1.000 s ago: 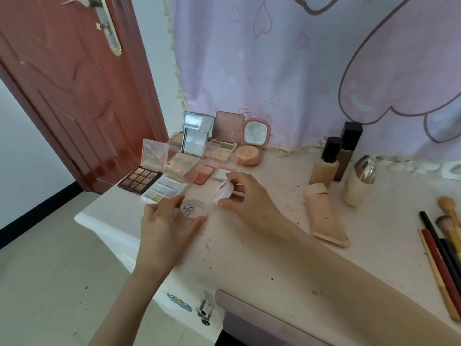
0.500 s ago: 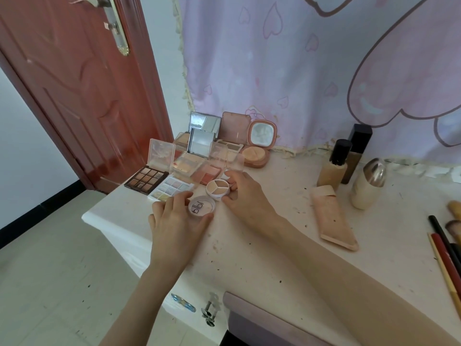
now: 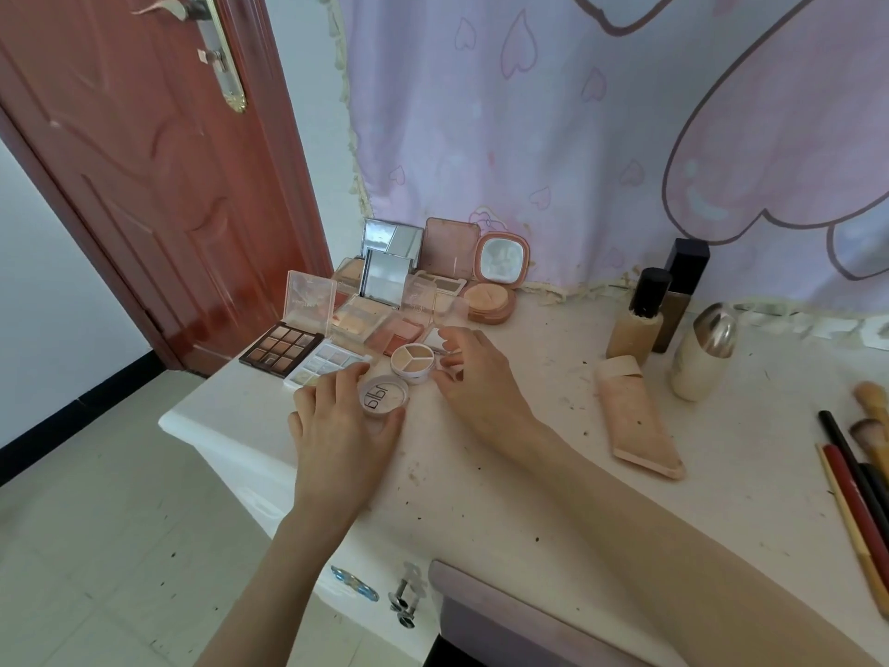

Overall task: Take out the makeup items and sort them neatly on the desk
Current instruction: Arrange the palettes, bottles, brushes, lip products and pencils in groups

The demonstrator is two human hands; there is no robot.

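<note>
A small round white concealer pot (image 3: 413, 362) with three beige sections sits open on the white desk (image 3: 505, 479), in front of a group of open palettes. My right hand (image 3: 474, 377) curls around the pot's right rim, fingertips touching it. Just in front of the pot lies its round clear lid (image 3: 383, 394) with printed letters. My left hand (image 3: 341, 426) grips that lid between thumb and fingers.
A brown eyeshadow palette (image 3: 281, 349), a pale palette (image 3: 327, 365), a blush (image 3: 399, 332) and a cushion compact (image 3: 490, 300) cluster at the back left. Bottles (image 3: 635, 324), a pink tube (image 3: 640, 426) and brushes (image 3: 861, 464) lie on the right. A red door (image 3: 144, 185) stands left of the desk.
My right hand has brought the concealer pot down from a tilted hold to flat on the desk, open side up, beside the lid. My left hand has stayed on the lid.
</note>
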